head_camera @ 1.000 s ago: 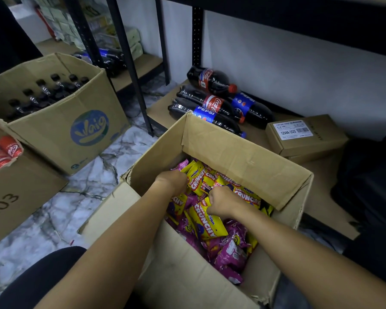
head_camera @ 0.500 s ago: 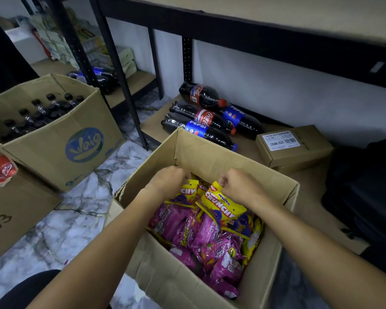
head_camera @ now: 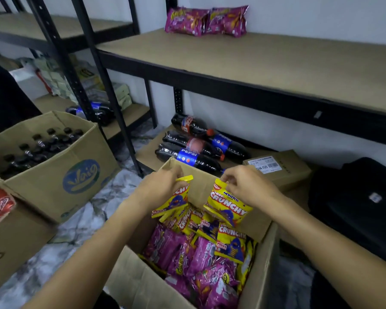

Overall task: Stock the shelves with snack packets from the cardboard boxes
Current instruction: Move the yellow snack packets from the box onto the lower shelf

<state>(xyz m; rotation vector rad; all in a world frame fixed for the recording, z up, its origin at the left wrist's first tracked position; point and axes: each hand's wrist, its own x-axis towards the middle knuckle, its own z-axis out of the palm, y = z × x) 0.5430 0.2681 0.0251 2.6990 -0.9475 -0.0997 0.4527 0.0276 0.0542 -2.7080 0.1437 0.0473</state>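
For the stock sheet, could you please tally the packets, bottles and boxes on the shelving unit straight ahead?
Pink foil snack packets, on the upper shelf: 2
Dark plastic cola bottles, lying on the bottom shelf: 4
Small labelled brown cardboard box: 1
Total: 7

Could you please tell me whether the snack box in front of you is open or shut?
Open: the cardboard box's flaps stand up, showing packets inside.
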